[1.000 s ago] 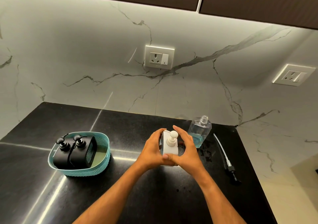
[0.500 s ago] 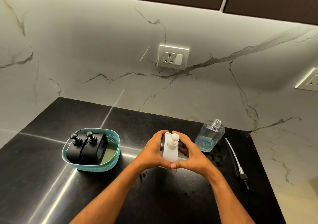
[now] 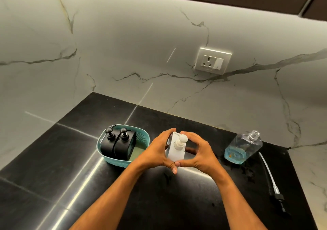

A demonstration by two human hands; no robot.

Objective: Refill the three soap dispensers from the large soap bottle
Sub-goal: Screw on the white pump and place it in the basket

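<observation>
A white soap dispenser (image 3: 177, 150) with a round pump head is held between both hands above the black counter, tilted slightly left. My left hand (image 3: 156, 151) grips its left side and my right hand (image 3: 198, 154) cups its right side; the thumbs meet under its front. To the left, two black soap dispensers (image 3: 117, 144) stand side by side in a teal basket (image 3: 143, 137). At the right stands the large clear soap bottle (image 3: 242, 147), uncapped, with blue liquid low in it. Its black pump with a long tube (image 3: 271, 183) lies on the counter beside it.
The black counter (image 3: 70, 167) meets a white marble wall behind and on both sides. A wall socket (image 3: 213, 60) sits above the counter. Small wet spots (image 3: 247, 172) show on the counter near the large bottle. Dark cabinets hang overhead.
The white dispenser, held in both hands, has been carried left, closer to the teal basket and farther from the large bottle. The camera view has swung left as well.
</observation>
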